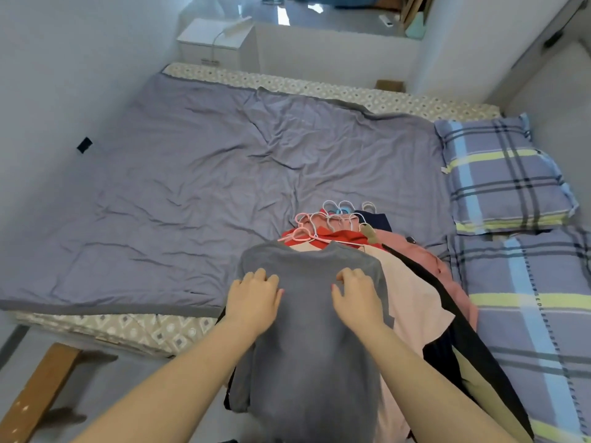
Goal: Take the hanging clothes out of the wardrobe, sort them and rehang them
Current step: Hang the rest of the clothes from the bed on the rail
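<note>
- Head view: nearest the camera, a brown wooden rail (41, 385) runs at the lower left beside the bed, over a grey floor.
- Two bare forearms reach forward from the bottom edge onto a grey T-shirt (307, 340), which is soft, matte knit with a round neck. It lies face down on top of a clothes pile (415, 302), with its lower part draping off the bed edge toward the person.
- The left hand (254, 302) rests on the shirt's left shoulder area with its fingers curled down, gripping the cloth and the thumb spread inward.
- The right hand (358, 298) does the same on the right shoulder area, knuckles bent, holding the fabric.
- The pile under the shirt shows pale pink, salmon, red, black and khaki layers, overlapping and rumpled, at the near right of the bed.
- Thin plastic hangers (335, 217) in pink, white and light blue stick out just beyond the shirt's collar, their hooks bunched together.
- Right of the pile lies a plaid quilt (537, 314) in lilac, blue and yellow, touching the pile's edge.
- A creased grey sheet (192, 174) covers most of the patterned mattress (128, 327), whose beige diamond print shows along the near and far edges.
- A matching plaid pillow (502, 177) sits beyond the quilt, by the right wall.
- Farthest, a white nightstand (214, 39) stands past the bed.
</note>
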Tool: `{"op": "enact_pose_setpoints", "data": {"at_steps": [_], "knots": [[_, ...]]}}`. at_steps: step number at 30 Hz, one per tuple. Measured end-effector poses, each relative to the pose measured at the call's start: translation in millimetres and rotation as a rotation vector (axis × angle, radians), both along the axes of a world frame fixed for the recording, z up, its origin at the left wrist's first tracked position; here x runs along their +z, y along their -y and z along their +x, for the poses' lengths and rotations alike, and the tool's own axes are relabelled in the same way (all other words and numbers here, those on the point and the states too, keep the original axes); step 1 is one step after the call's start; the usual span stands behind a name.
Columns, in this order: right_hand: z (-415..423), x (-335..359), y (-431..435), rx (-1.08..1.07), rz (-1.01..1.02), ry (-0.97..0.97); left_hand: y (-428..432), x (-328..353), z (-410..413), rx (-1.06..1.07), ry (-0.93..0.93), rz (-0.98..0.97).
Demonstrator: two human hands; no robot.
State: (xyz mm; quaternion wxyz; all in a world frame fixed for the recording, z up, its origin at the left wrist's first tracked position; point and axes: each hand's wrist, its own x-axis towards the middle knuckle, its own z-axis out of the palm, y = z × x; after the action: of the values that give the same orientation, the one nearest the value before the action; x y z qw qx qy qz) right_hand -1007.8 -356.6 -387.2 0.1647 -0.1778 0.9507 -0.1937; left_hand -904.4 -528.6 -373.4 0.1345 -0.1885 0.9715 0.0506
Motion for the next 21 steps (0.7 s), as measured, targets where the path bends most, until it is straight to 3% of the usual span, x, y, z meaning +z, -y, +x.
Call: {"op": "enact_pose_setpoints", "data": {"at_steps": [8,14,21], "knots": [[-65,-94,-16,0.015,0.190,0.074,16,-99,-75,0.063,0.120,-0.003],[-126,-158,-17,0.027,0.233,-0.020,73,-165,-114,0.090,0.137,-0.036],[-190,-213,-1,0.165,0.362,-0.036,102,-219,-153,0.109,0.200,0.114]]}}
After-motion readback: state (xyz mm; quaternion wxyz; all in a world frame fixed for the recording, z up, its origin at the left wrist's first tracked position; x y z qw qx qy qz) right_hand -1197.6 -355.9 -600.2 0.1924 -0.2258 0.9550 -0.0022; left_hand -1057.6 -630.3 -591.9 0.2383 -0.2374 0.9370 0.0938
